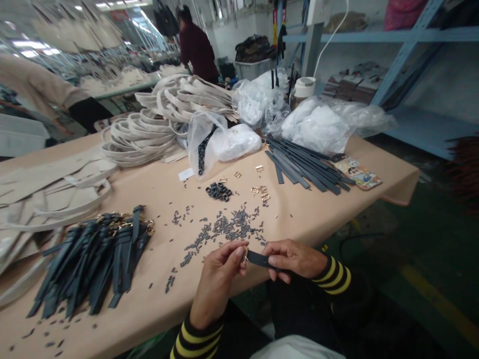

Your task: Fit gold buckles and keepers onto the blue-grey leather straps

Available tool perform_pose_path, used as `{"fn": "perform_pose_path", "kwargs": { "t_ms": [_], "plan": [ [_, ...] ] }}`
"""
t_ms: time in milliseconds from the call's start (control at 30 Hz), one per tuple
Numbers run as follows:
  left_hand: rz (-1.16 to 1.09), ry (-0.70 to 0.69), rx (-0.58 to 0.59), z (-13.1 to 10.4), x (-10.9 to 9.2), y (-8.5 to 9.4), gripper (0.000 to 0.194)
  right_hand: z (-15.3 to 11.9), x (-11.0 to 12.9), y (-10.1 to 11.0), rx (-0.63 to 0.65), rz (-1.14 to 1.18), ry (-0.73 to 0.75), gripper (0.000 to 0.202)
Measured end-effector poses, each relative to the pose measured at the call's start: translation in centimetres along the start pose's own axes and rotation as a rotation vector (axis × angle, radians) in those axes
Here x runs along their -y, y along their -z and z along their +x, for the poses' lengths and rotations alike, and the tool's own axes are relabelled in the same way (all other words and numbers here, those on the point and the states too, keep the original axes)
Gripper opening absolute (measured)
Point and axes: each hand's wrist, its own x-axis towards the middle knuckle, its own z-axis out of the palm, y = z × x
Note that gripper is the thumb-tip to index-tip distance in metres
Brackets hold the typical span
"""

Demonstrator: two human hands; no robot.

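Near the table's front edge, my left hand (223,271) pinches a gold metal buckle (245,254) between thumb and fingers. A dark grey strap (258,259) runs from that buckle to my right hand (294,257), whose fingers are closed on it. Just beyond my hands many small dark pieces (232,224) are scattered on the table. Behind them sit a small heap of dark rings (219,191) and several loose gold buckles (264,192). At the left lies a pile of dark straps with gold fittings (97,259).
Flat dark strips (303,164) lie at the right beside a cartoon-printed phone-like item (357,172). Plastic bags (239,142) and coiled pale straps (142,137) stand farther back. Blue shelving (407,55) is at the right. One person (196,45) stands behind; another (45,85) bends at left.
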Motion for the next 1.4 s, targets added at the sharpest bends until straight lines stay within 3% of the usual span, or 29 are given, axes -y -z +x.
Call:
{"fn": "perform_pose_path", "kwargs": {
  "t_ms": [133,400,533,633,767,867,1000,1200,1400],
  "plan": [
    [-0.188,0.093,0.059,-0.1,0.7,-0.8,0.024,0.2,0.2,-0.4,0.004,-0.019,0.019,0.027],
    [-0.299,0.088,0.121,-0.2,2.4,-2.4,0.016,0.8,0.9,-3.1,-0.265,-0.101,0.123,0.010],
    [-0.366,0.102,0.219,-0.4,2.1,-2.4,0.017,0.4,1.6,-3.4,-0.230,-0.172,0.137,0.012],
    [-0.291,0.104,0.246,-0.4,2.0,-2.2,0.020,0.3,1.8,-3.3,-0.189,-0.197,0.109,0.017],
    [-0.174,0.052,0.256,-0.8,2.0,-1.7,0.016,0.6,1.6,-3.2,-0.257,-0.135,0.046,0.012],
    [-0.238,0.098,0.283,-1.2,1.9,-1.3,0.017,0.7,1.6,-3.1,-0.285,-0.131,0.050,0.011],
    [-0.351,0.127,0.228,-1.2,2.1,-1.3,0.016,0.6,1.7,-3.2,-0.285,-0.205,0.058,0.007],
    [-0.414,0.121,0.002,-0.8,2.9,-1.9,0.013,0.6,2.0,-2.9,-0.372,-0.297,0.006,0.009],
    [-0.169,0.052,0.005,-1.0,3.0,-1.7,0.019,0.8,2.0,-3.0,-0.386,-0.371,-0.030,0.008]
  ]
}}
